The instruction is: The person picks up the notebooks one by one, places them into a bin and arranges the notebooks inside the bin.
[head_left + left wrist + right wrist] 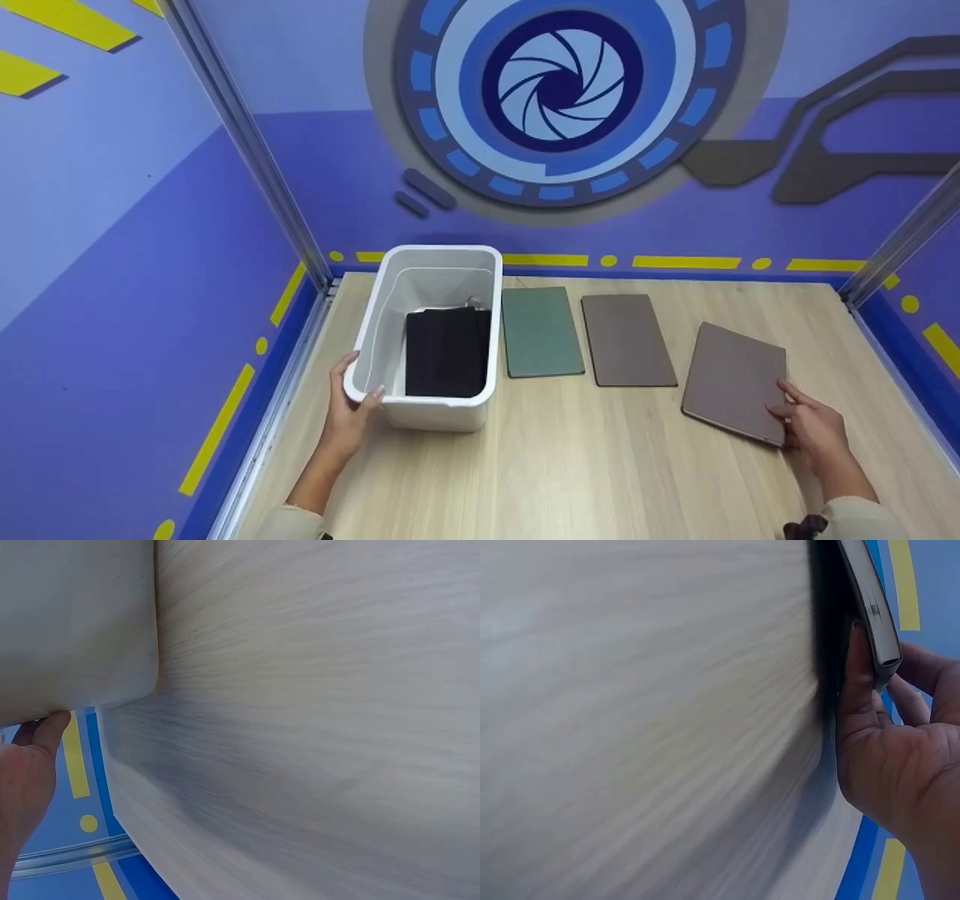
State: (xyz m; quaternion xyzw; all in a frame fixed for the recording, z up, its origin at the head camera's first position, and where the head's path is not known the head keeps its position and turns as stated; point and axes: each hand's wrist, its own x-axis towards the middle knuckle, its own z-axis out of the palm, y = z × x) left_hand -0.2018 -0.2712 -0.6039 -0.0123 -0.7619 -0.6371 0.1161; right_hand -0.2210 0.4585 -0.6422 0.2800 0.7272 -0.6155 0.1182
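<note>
A white plastic bin (pixel 431 416) stands at the left of the table. My left hand (pixel 347 418) grips its near left corner at the rim, the thumb on the front side. Black notebooks or flat black items (pixel 442 352) lie inside the bin, along with a small shiny thing too small to make out. At the right, my right hand (pixel 819 429) pinches a brown notebook (pixel 735 382) by its right edge. In the right wrist view the notebook's page edges (pixel 877 607) show, raised off the table, between thumb and fingers.
A green notebook (pixel 543 331) lies flat just right of the bin, and another brown notebook (pixel 628 340) lies between it and the held one. The wooden table (pixel 570 465) is bounded by painted panels (pixel 315 172) at the back and both sides, with metal rails at the corners.
</note>
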